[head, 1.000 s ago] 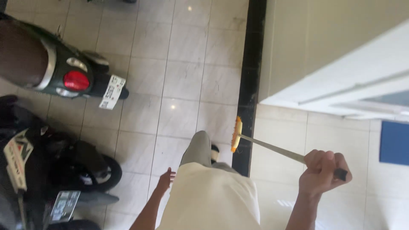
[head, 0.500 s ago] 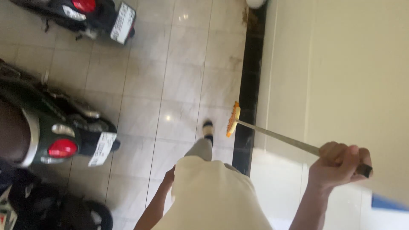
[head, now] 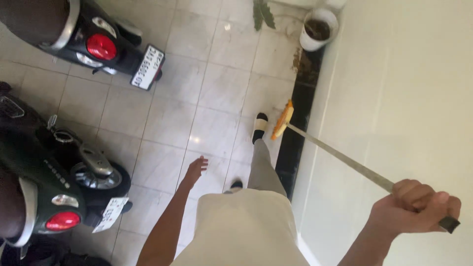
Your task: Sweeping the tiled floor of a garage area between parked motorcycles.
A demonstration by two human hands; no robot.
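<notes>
Right hand (head: 416, 207), lower right of frame: clenched in a full fist around the broom handle (head: 340, 158), near its dark end cap, which sticks out past the knuckles at the far right edge. Handle is a thin metallic rod running diagonally up and left from the fist. It ends in an orange broom head (head: 282, 120) just right of frame centre, over the edge of a black floor strip (head: 295, 143); cannot tell whether the bristles touch the floor.

Left hand (head: 195, 169), centre-left: released, fingers loosely spread, holding nothing, hanging over the pale floor tiles (head: 162, 118). Forearm runs down to the bottom edge.

Between the arms: cream shirt at bottom centre, grey trouser leg, forward foot in a black-and-white sandal (head: 259, 126) just left of the broom head. Second foot partly visible below it.

Right third of frame: plain cream wall (head: 409, 98), meeting the black strip.

Top right: white pot (head: 319, 28) with dark soil, green leaf beside it.

Left side: two parked scooters, one upper left (head: 93, 39) with red tail light and plate, one lower left (head: 54, 182), same features.
</notes>
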